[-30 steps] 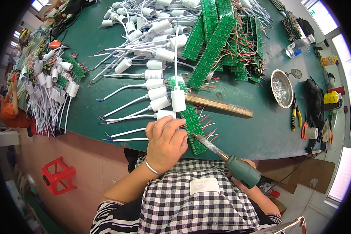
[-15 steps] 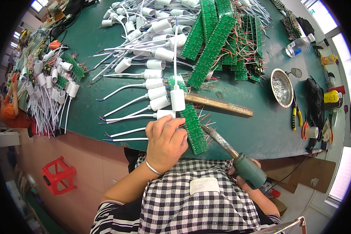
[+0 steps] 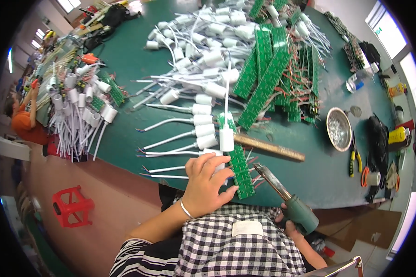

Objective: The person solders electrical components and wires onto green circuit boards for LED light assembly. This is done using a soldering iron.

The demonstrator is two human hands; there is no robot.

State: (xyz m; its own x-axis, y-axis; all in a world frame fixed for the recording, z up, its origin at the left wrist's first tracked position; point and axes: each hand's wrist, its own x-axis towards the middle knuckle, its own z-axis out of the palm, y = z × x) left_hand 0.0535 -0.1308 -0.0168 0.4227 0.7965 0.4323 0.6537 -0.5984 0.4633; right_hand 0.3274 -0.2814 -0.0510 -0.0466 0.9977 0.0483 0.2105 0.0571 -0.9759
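Green surface (image 3: 312,181) is carrying a bowl (image 3: 343,146) that's holding silvery bits (image 3: 339,131); right hand (image 3: 289,226) is gripping an iron (image 3: 302,215), left hand (image 3: 209,187) is touching the board (image 3: 243,176), fingers kinda apart.

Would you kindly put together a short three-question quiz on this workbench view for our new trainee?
1. Which hand holds the soldering iron?
2. True or false: the wooden bar lies to the left of the metal bowl.
3. Which of these is nearest the iron's tip? A) red stool; B) green circuit-board strip; C) clear bottle.

Key:
1. The right hand.
2. True.
3. B.
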